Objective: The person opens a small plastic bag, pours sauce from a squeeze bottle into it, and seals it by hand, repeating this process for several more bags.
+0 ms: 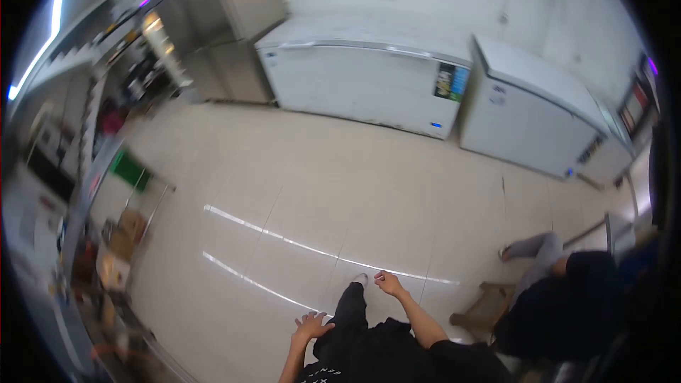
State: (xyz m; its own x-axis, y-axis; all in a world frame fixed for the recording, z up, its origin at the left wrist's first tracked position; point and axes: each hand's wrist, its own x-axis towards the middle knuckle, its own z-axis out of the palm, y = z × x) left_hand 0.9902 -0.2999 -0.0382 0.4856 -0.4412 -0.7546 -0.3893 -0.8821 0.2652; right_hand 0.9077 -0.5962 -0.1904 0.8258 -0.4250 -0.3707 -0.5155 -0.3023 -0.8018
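Observation:
My left hand (312, 326) is beside the thigh of my black trousers (349, 312), its fingers spread and nothing seen in them. Out in front of my body, over the tiled floor (312, 170), my right hand (386, 282) has its fingers curled in. Whatever those fingers hold, if anything, is too small to tell. One light shoe (361, 280) of mine shows close to the right hand.
Two white chest freezers (355, 85) (525, 117) line the far wall, near a steel upright fridge (220, 35). At right a person (567, 305) in dark clothing sits by a wooden stool (486, 308). Cluttered metal shelving (89, 191) and a green bin (131, 169) stand left.

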